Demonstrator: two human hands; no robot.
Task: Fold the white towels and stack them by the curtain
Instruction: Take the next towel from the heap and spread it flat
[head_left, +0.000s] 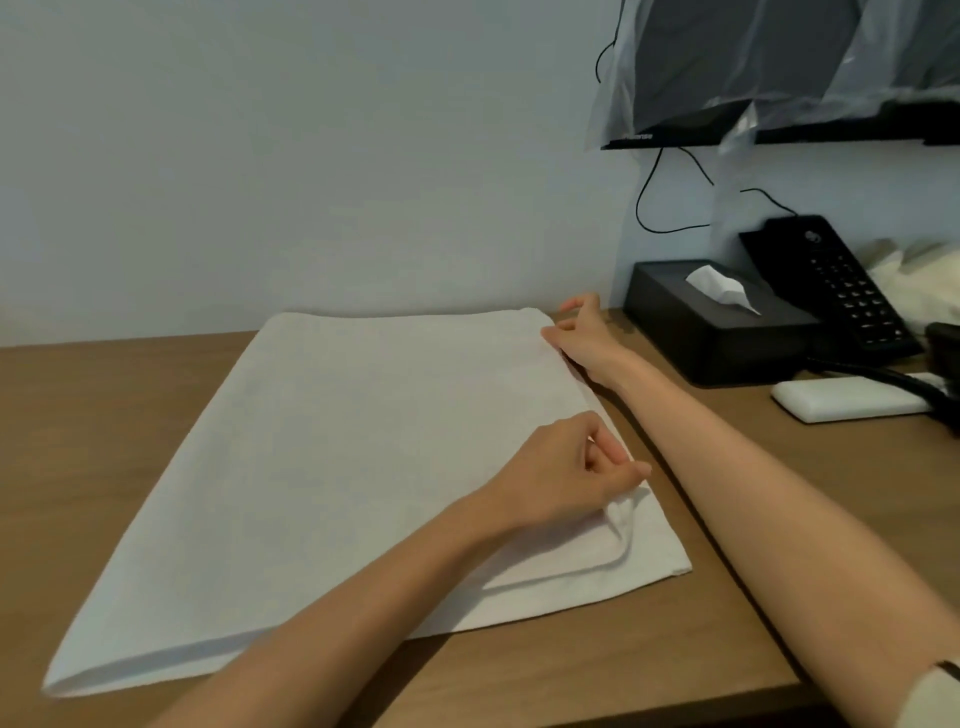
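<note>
A white towel (322, 467), folded double, lies flat on the wooden table (78, 415), its fold line toward the near left. My left hand (566, 467) pinches the upper layer at the towel's right edge near the front corner, and that layer is lifted and curled there. My right hand (582, 338) pinches the same right edge at the far corner, close to the wall. No curtain is in view.
A black tissue box (717, 332) stands right of the towel, a black desk phone (841, 291) behind it with a cord. A white oblong object (847, 397) lies further right. A plastic-wrapped screen (753, 67) hangs above. The table's front edge (623, 706) is near.
</note>
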